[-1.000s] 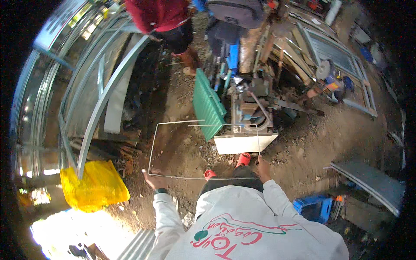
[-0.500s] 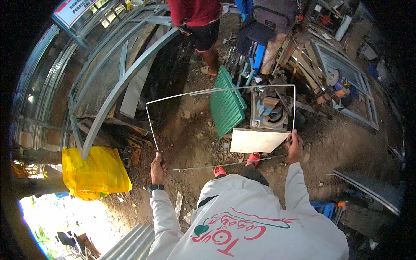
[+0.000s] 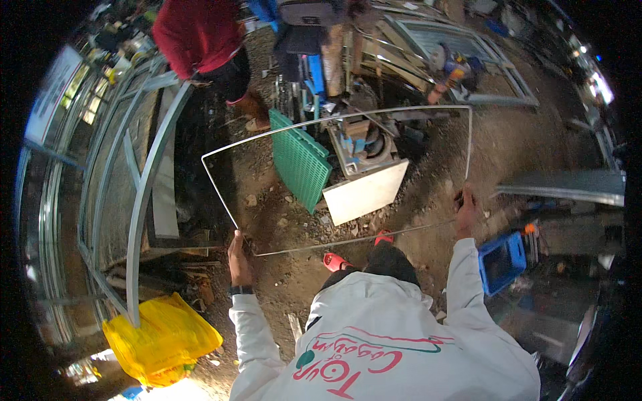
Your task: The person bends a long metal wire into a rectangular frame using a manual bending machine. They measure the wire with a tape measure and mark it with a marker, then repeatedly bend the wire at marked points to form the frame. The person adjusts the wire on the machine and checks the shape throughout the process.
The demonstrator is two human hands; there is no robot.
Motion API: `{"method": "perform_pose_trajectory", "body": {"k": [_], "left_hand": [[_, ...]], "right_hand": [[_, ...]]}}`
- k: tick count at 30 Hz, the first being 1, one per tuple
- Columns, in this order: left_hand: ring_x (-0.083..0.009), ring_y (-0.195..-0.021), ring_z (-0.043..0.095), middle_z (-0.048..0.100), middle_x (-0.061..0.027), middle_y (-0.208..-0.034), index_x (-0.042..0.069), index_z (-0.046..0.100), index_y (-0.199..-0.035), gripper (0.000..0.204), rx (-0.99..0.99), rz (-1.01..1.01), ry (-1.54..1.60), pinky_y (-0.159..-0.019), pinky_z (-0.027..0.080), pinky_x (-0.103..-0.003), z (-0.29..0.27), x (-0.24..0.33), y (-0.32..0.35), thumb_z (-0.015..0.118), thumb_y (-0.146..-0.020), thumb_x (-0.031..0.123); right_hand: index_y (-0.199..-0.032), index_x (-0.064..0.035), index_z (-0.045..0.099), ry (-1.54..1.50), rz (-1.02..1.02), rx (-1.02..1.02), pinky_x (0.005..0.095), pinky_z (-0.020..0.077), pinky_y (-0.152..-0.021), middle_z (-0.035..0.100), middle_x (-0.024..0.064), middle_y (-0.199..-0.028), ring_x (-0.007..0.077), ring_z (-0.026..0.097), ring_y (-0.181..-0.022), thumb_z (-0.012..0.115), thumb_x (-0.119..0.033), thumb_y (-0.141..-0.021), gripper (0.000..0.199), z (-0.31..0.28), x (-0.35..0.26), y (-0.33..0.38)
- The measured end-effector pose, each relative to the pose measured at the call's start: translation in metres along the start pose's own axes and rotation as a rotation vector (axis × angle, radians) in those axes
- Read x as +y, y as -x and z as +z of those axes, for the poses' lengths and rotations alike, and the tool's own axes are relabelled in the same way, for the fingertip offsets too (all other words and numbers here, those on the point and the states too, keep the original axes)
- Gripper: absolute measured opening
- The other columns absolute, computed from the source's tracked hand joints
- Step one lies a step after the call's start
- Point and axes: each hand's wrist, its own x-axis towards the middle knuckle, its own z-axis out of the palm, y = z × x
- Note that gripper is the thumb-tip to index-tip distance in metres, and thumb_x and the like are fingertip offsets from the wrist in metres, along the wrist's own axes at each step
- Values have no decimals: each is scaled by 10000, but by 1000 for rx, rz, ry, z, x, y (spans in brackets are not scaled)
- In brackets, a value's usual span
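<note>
A thin, pale metal rectangular frame (image 3: 469, 142) spans the space between my hands, held out in front of my body. My left hand (image 3: 240, 262) is closed on its lower left side, near the corner. On the opposite side, my right hand (image 3: 467, 212) grips the frame's right edge, low down; its fingers are dim and partly blurred. Through the opening I see a green slatted plastic panel (image 3: 301, 162), a whitish flat board (image 3: 366, 192) and a cut-off machine (image 3: 364, 142) on the ground, all below and beyond the frame.
A person in a red shirt (image 3: 204, 40) stands at the far left beside a grey metal framework (image 3: 139, 220). A yellow bag (image 3: 162, 339) lies at the near left. To the right are a blue crate (image 3: 501, 262), a metal-edged panel (image 3: 568, 188) and a power tool (image 3: 458, 67).
My view and body have turned to the right, so the surroundings shift left. The metal frame swings along with me, both hands still on it. Its lower edge shows more clearly now.
</note>
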Motion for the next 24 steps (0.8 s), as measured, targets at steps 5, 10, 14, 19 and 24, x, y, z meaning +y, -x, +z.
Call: {"method": "perform_pose_trajectory", "body": {"k": [5,10,14,19,24], "left_hand": [[-85,-598,427,461,43,-692,152,546,-873,349,-245,109,145,-564,360,-265,71,34,-10,534,-1010,472],[-68,-556,328,381,58,-673,132,524,-888,347,-336,21,111,-506,282,-248,135,42,4,533,-1017,454],[-64,-510,324,387,63,-652,132,535,-924,323,-501,-268,67,-448,281,-242,161,-16,25,539,-1014,442],[-65,-508,389,503,34,-686,78,593,-1196,245,-639,-715,-137,-376,311,-217,157,-137,15,471,-1040,222],[-137,-673,561,685,-138,-982,23,558,-1244,293,-644,-544,-185,-512,482,-264,148,-159,86,426,-1004,126]], "right_hand": [[-798,-113,656,-67,11,191,264,302,-470,520,-40,-642,59,419,-535,600,-402,-983,348,-61,-22,25],[-792,-87,663,108,45,242,258,243,-434,423,-68,-538,55,345,-449,604,-387,-980,358,-130,-40,51],[-801,-87,647,125,266,278,268,244,-417,423,-58,-540,59,354,-438,608,-303,-975,280,-201,-35,87],[-983,-79,633,75,543,125,273,383,-441,521,-27,-688,114,533,-542,581,-243,-956,174,-359,82,149],[-1226,-45,600,195,719,149,439,536,-664,638,59,-880,197,649,-813,567,-166,-913,337,-376,77,238]]}}
